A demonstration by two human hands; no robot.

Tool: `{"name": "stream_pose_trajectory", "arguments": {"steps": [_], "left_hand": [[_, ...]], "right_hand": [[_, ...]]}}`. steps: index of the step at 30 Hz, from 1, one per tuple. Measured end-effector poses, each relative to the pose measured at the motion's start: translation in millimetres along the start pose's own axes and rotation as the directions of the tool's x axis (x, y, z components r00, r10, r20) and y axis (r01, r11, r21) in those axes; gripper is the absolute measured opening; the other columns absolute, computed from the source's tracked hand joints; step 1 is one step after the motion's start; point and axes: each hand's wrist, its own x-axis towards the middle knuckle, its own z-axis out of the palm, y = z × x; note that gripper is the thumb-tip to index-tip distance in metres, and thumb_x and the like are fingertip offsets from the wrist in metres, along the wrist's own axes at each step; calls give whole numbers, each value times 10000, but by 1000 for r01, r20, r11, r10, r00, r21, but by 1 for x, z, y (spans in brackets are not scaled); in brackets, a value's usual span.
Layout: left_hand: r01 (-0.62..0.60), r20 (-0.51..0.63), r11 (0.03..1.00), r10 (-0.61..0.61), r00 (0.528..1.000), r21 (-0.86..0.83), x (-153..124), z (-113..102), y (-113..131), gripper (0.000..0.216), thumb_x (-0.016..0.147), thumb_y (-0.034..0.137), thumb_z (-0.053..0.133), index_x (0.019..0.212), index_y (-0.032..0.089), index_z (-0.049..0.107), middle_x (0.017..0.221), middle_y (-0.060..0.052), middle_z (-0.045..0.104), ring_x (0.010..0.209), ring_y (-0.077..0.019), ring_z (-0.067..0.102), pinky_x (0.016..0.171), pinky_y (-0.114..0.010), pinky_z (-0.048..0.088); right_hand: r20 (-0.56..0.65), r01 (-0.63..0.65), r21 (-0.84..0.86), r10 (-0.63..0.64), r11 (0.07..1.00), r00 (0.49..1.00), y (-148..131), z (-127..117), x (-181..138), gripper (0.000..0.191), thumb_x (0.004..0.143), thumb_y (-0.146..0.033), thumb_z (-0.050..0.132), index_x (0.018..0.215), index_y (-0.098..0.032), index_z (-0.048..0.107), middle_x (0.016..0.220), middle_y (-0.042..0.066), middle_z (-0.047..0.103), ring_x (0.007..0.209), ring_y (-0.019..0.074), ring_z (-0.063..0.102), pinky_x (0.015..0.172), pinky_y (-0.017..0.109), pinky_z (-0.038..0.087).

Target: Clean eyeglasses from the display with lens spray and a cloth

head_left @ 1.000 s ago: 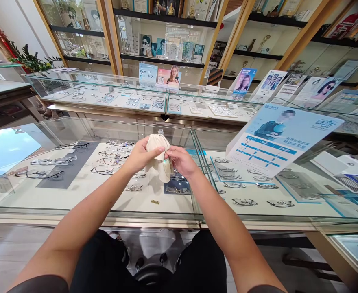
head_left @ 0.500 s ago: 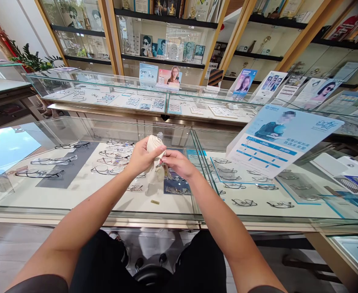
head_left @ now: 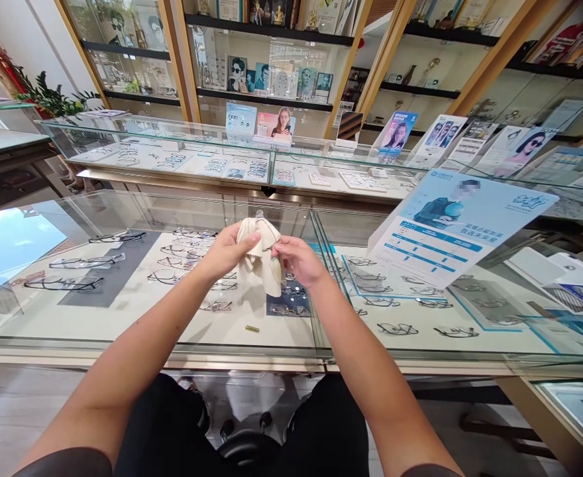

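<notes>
My left hand (head_left: pixel 226 250) is closed on a cream cleaning cloth (head_left: pixel 262 265), thumb pressed on top of it. My right hand (head_left: pixel 296 260) pinches a pair of thin-framed glasses (head_left: pixel 277 265), mostly wrapped in the cloth; only a lens edge shows. Both hands hover above the glass counter (head_left: pixel 137 344), near its middle seam. The cloth's lower corner hangs down between the hands.
Under the counter glass lie several pairs of glasses (head_left: pixel 87 262) on pale and grey mats. A blue leaflet stand (head_left: pixel 450 225) rises at the right. A small brass piece (head_left: pixel 252 328) lies on the glass. A second display case (head_left: pixel 271 165) and shelves stand behind.
The cloth, bunched tight in my left hand half a second ago, has spread and hangs lower over the glasses. Both hands stayed in about the same place.
</notes>
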Motion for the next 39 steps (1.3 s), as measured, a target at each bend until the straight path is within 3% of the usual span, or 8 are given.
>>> {"name": "stream_pose_trajectory", "arguments": {"steps": [4, 10, 16, 20, 25, 29, 31, 39], "left_hand": [[-39, -27, 998, 40, 999, 43, -3, 4, 2, 549, 738, 556, 988, 1033, 161, 745, 853, -48, 769, 700, -164, 664, 648, -272, 535], [-59, -90, 995, 67, 994, 84, -7, 10, 0, 502, 692, 516, 1022, 884, 171, 711, 722, -18, 725, 622, -151, 627, 581, -257, 493], [-142, -215, 983, 164, 963, 114, -5, 14, -9, 592, 866, 722, 830, 719, 184, 632, 602, 4, 635, 534, -120, 532, 527, -251, 419], [-125, -232, 992, 125, 965, 16, -1, 13, -17, 598, 867, 764, 805, 788, 181, 695, 667, 1, 654, 596, -136, 573, 571, -258, 455], [-61, -205, 985, 27, 978, -161, 4, 13, -23, 583, 826, 726, 868, 1005, 179, 780, 867, -40, 771, 740, -172, 669, 692, -280, 526], [11, -164, 971, -52, 985, -238, 3, 15, -24, 608, 781, 720, 906, 1006, 169, 782, 843, -36, 769, 745, -174, 678, 712, -281, 536], [48, -135, 967, -84, 987, -249, 1, 17, -25, 609, 777, 720, 907, 986, 163, 777, 821, -35, 763, 737, -177, 681, 708, -283, 534], [39, -137, 968, -74, 988, -248, -2, 15, -22, 643, 796, 708, 883, 1132, 172, 771, 1007, -73, 803, 928, -245, 733, 785, -324, 562]], "right_hand": [[18, -12, 18, 12, 1000, 1000, 3, 0, 1, 405, 729, -552, 911, 745, -194, 723, 691, -1, 646, 595, 122, 521, 546, 249, 392], [122, -58, 13, 56, 998, 991, 8, 5, 1, 476, 708, -605, 958, 797, -184, 756, 769, 5, 672, 633, 127, 577, 569, 252, 447], [157, -75, -8, 75, 997, 985, 8, 9, -1, 509, 707, -633, 969, 784, -178, 755, 764, 12, 660, 668, 132, 591, 595, 247, 444], [78, 42, 7, -43, 999, 996, 0, 4, -2, 434, 741, -559, 947, 725, -181, 732, 780, 7, 608, 646, 117, 540, 577, 258, 422], [-146, 159, 73, -147, 985, 978, -13, -11, -3, 366, 730, -480, 920, 694, -202, 685, 812, 14, 590, 634, 113, 464, 512, 262, 354], [-242, 288, 84, -260, 954, 935, -15, -22, 1, 327, 750, -467, 896, 715, -208, 699, 1178, 73, 722, 920, 177, 628, 665, 268, 512], [-284, 337, 106, -296, 935, 912, -14, -26, 3, 321, 746, -464, 902, 716, -215, 701, 1236, 75, 732, 1067, 210, 656, 784, 282, 567], [-287, 336, 193, -274, 922, 918, -14, -26, 4, 308, 704, -456, 948, 707, -227, 742, 900, 26, 700, 934, 176, 669, 814, 279, 549]]}}
